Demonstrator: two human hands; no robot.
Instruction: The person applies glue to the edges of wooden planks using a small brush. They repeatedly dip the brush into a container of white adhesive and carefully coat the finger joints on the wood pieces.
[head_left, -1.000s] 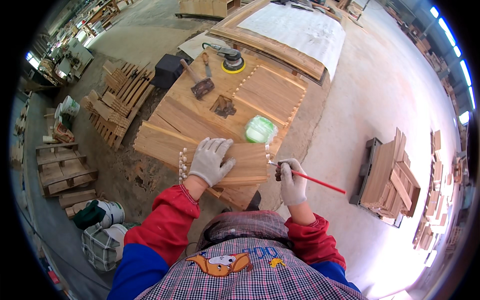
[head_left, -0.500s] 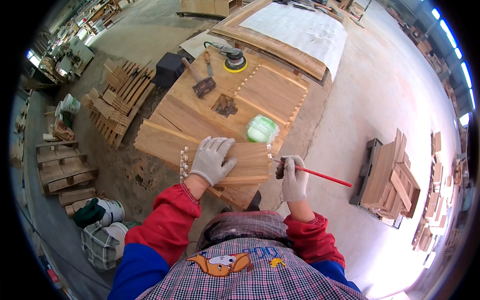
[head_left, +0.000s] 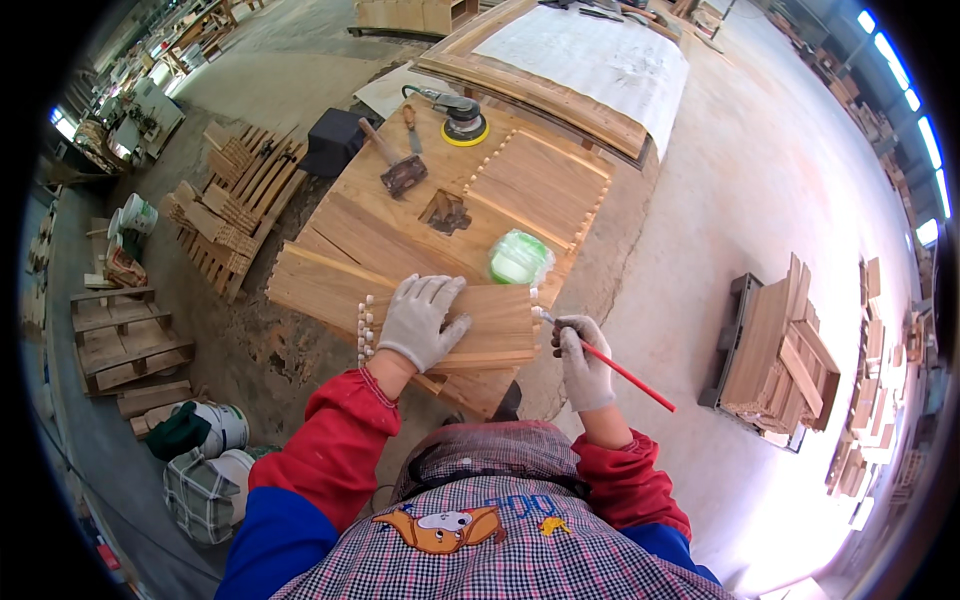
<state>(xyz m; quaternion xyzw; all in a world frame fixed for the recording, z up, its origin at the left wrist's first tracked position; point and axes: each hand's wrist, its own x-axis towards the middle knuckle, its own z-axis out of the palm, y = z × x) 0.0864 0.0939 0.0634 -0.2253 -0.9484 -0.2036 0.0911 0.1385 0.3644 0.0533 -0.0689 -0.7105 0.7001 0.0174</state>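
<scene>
In the head view, the left hand (head_left: 420, 320), in a white glove, lies flat just left of the frame's centre on a wood panel (head_left: 470, 325), fingers spread and pressing down, gripping nothing. The panel rests across the near edge of the table (head_left: 400, 230) in the middle of the frame, on top of other boards. A row of pale dowels (head_left: 363, 330) sticks out of the panel's left end, just beside the left wrist; another short row shows at its right end.

The right hand (head_left: 582, 362), also gloved, sits right of centre, fingers closed around a red brush (head_left: 625, 372). The brush handle slants down toward the lower right, and its tip touches the panel's right end.

Just above the panel's right end stands a green glue tub (head_left: 520, 258) on the table. Farther up lie a scraper (head_left: 395, 165), a small dark clump of something (head_left: 447, 212) and, near the top centre, a sander (head_left: 458, 118) with a yellow disc. A second panel (head_left: 540, 185) with dowels along its edges lies to the right of these.

On the floor at the right of the frame is a stack of boards (head_left: 775, 360) on a dark pallet. At the left are wooden slats (head_left: 235, 210) and pallets (head_left: 125, 340), with white buckets (head_left: 215, 440) at the lower left. The person's red sleeves and checked apron fill the bottom of the frame.
</scene>
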